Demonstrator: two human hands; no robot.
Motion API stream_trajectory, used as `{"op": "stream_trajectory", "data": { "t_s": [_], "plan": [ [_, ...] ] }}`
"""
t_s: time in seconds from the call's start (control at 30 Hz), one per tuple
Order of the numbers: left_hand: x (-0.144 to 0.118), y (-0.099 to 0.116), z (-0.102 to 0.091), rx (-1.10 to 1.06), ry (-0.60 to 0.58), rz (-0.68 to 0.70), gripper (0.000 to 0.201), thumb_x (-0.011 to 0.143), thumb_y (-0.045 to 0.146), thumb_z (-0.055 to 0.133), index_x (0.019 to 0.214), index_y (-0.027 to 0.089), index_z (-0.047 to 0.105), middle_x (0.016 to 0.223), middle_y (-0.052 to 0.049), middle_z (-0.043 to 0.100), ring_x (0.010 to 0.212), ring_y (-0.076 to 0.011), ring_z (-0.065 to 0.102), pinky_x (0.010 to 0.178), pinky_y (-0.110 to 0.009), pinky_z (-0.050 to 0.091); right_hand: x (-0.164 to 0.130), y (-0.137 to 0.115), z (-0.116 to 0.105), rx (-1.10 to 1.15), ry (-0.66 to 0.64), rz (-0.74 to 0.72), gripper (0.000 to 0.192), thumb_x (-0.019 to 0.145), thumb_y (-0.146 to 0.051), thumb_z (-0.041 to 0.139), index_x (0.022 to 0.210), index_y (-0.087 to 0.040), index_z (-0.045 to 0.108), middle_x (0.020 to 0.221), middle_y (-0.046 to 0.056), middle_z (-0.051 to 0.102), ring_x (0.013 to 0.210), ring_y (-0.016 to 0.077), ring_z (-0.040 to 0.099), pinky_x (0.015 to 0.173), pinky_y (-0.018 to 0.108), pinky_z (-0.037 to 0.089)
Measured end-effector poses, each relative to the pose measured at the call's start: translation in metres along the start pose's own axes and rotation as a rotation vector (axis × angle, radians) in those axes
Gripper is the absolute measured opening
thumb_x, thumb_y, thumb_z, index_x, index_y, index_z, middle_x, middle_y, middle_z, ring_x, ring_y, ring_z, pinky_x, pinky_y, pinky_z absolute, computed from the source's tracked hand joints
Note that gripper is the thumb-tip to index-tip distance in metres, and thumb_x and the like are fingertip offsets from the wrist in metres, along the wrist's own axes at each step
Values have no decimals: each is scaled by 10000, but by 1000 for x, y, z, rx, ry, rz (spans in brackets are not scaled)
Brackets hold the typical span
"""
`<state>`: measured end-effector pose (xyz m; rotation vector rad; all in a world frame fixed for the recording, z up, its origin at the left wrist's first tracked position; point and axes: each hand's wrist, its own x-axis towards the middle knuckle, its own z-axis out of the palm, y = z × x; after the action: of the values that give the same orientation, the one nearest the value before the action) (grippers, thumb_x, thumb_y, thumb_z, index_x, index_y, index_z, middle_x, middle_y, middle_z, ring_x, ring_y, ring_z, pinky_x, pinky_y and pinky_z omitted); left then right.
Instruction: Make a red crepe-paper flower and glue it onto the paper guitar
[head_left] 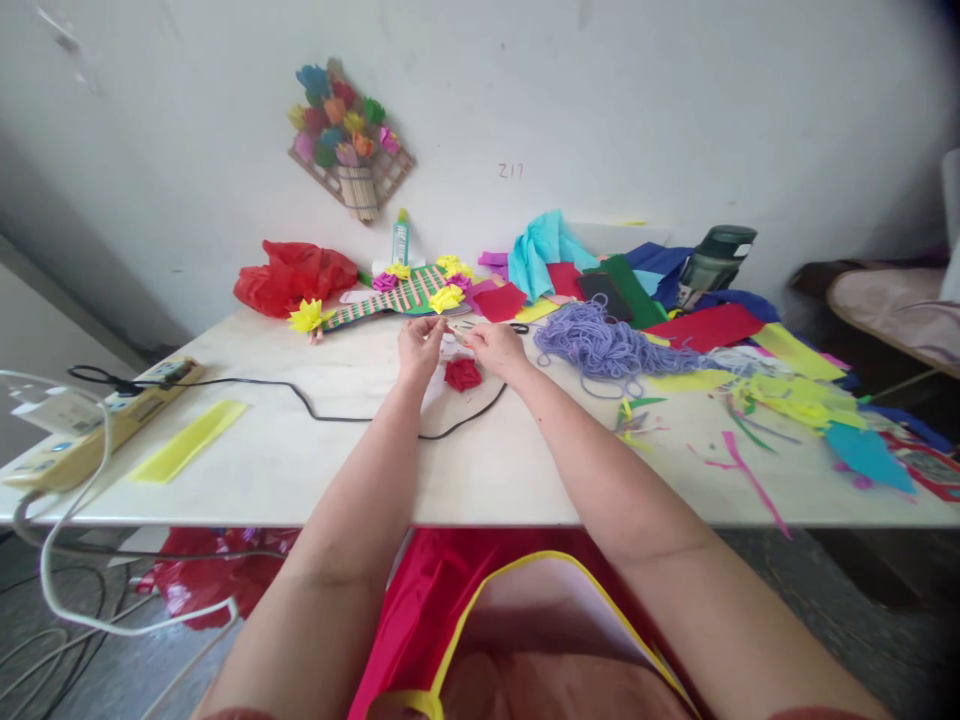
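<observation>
My left hand and my right hand are close together above the table. The fingers of both are pinched. Something small and pale shows between the fingertips, too small to name. Just below them on the table lies a crumpled red paper flower. A dark looped handle, like that of scissors, sticks out beyond my right hand. Behind my hands rests a green guitar-shaped piece with pinkish strips, trimmed with yellow and magenta paper flowers.
Purple yarn and coloured paper sheets are heaped to the right. A black cord crosses the table from a power strip. Left are a yellow strip and red bag. A dark bottle stands behind.
</observation>
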<state>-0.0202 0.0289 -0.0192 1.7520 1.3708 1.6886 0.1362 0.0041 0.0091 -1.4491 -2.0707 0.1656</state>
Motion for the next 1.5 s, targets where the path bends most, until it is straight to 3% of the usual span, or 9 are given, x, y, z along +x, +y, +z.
{"op": "stream_trajectory", "data": {
  "t_s": [0.1,0.27,0.47,0.67,1.17,1.3,1.5],
  "plan": [
    [-1,1,-1,-143,-16,-51,301,813,480,625,779,198,723,815,-54,720,934,-233,637,863,-350,468,-1,1,0,17,2,-3,311,940,-337,467,918,-208,749,863,44,746,828,185,631,682,266,394],
    [-5,12,-5,-376,-153,-114,359,748,517,682,821,168,732,825,-62,743,883,-236,660,863,-359,474,-1,2,-2,39,15,12,329,947,-346,453,881,-208,745,835,33,737,813,179,622,673,266,380],
    [-6,13,-6,-486,-213,-150,379,631,488,787,821,164,731,794,-53,737,764,-191,653,786,-323,478,-1,2,-3,49,39,8,311,948,-343,465,943,-209,745,853,35,744,832,179,632,677,266,379],
    [-7,11,-8,-454,-268,-161,384,638,526,790,762,166,734,796,-75,740,761,-201,654,762,-328,479,-2,0,-3,2,70,20,300,945,-347,473,976,-229,747,886,44,753,875,192,650,713,271,405],
    [-11,8,-4,-571,-178,-226,249,581,382,817,693,172,743,706,-53,726,663,-172,619,707,-318,463,-11,-8,-8,-216,50,-72,356,984,-332,402,1066,-184,716,973,128,752,895,231,676,745,295,414],
    [-11,8,-3,-507,-163,-220,223,621,367,787,700,164,737,713,-60,719,691,-186,628,693,-320,470,-11,-6,-9,-225,43,-71,353,976,-330,402,1073,-197,714,945,115,751,890,237,677,744,300,423],
    [-12,9,0,-338,-29,-160,197,658,347,777,665,164,707,723,-56,703,813,-222,650,735,-324,491,-7,-1,-6,-194,38,-57,353,966,-334,398,1043,-202,716,923,102,746,879,241,675,728,303,421]
  ]
}}
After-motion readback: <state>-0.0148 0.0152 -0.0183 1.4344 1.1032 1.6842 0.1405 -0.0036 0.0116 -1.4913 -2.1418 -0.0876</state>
